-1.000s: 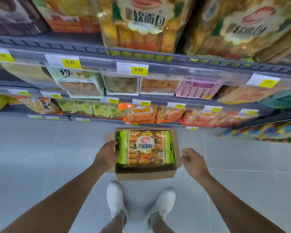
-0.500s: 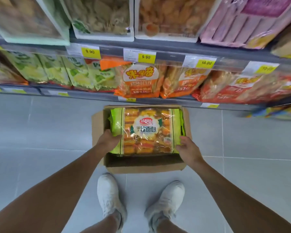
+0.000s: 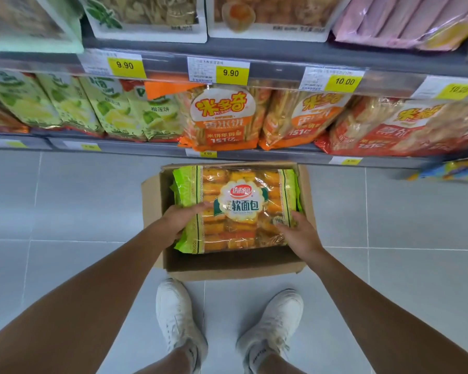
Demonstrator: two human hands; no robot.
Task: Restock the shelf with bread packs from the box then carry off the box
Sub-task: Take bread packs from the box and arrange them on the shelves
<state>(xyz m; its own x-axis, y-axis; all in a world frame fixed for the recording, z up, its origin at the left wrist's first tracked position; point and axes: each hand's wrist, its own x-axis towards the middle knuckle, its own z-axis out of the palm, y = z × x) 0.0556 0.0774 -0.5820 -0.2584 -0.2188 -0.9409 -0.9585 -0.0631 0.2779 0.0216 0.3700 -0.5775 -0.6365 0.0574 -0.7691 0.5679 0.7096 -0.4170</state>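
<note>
- Bread pack lies flat on top in the open cardboard box, which sits on the floor right in front of the person's white shoes.
- Left hand: fingers laid over the pack's left green edge, thumb side tucked at the rim. Looks like a clasp on the pack, not a closed fist.
- Right hand: fingers spread on the pack's right lower corner, pressing the film. Can't tell if anything is hooked underneath.
- Handling, my read: light, soft, squashy. Clear film is slick and crinkly; the rolls inside will dent if squeezed hard.
- Best hold: both short green side seams, palms under if possible, lift level. Avoid pinching the middle over the label.
- Box walls look thin and a bit bent; near flap stands up, so the pack needs to clear it going up.
- More packs underneath: not visible, can't say.
- Floor: pale grey tile, smooth, nothing lying near the box.
- Shelf: grey metal with yellow price tags, lower tier packed with orange rice-cracker bags and green bags. No gap for this pack in view.
</note>
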